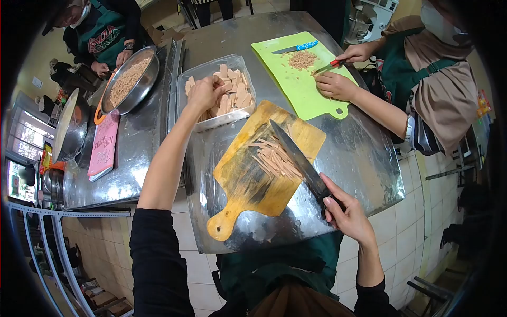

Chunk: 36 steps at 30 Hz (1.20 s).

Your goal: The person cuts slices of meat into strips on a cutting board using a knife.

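Observation:
My left hand (205, 94) reaches into a clear plastic container (224, 119) of pinkish-tan flat slices (243, 96) that look like processed meat. Its fingers are curled down among the slices; what they pinch, if anything, is hidden. In my right hand (346, 214) is the black handle of a large kitchen knife (299, 158). The blade lies slanted over a wooden cutting board (243, 185), along the right side of a pile of thin strips (272, 158) of the same stuff. The board's handle points towards me.
To the right, another person's hands (338, 87) work with a red-handled knife (330, 65) on a green cutting board (280, 79), holding chopped bits and a blue-handled knife (296, 48). Left are a metal bowl (150, 79) of crumbly food, a pink notebook (104, 145) and another person.

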Each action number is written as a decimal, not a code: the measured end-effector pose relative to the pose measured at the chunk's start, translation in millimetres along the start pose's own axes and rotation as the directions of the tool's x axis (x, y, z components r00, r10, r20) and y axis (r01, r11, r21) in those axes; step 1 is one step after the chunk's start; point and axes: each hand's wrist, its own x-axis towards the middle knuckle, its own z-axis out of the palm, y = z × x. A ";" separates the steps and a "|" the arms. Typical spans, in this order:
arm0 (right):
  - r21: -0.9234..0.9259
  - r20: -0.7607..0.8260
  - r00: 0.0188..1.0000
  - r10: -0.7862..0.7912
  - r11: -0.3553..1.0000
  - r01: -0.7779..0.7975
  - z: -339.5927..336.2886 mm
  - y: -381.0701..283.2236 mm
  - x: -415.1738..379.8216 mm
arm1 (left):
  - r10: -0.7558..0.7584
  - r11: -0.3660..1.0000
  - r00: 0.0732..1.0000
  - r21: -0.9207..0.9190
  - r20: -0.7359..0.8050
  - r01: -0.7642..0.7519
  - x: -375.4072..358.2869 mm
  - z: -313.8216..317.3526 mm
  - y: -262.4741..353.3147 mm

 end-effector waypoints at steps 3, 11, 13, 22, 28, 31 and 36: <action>0.040 0.003 1.000 -0.014 0.999 0.014 2.3 2.7 -2.0 | -0.013 0.998 1.000 -0.069 -0.011 0.012 -2.5 -6.9 -6.0; 0.043 -0.010 0.999 -0.037 0.998 0.038 5.6 -2.5 -14.1 | -0.063 0.754 0.997 -0.652 0.042 0.075 -86.6 -50.8 53.9; 0.023 -0.004 0.998 -0.063 0.998 0.063 8.0 1.3 -16.8 | -0.078 0.669 0.992 -0.733 0.095 0.123 -135.1 -46.8 75.2; -0.152 0.075 0.991 -0.115 0.980 0.125 27.4 11.7 -31.1 | -0.336 0.723 0.928 -0.587 0.163 0.365 -279.7 -4.4 126.8; -0.187 0.075 0.991 -0.115 0.974 0.127 30.5 11.8 -31.5 | -0.167 0.897 0.982 -0.427 -0.091 0.113 -253.5 -34.0 92.1; -0.159 0.044 0.989 -0.143 0.976 0.149 32.1 6.5 -32.0 | -0.104 0.938 0.970 -0.347 -0.220 0.022 -192.5 -53.8 77.4; -0.153 0.002 0.990 -0.144 0.978 0.142 31.7 3.7 -33.2 | 0.125 0.990 0.986 -0.051 -0.108 -0.131 -58.2 -41.9 32.2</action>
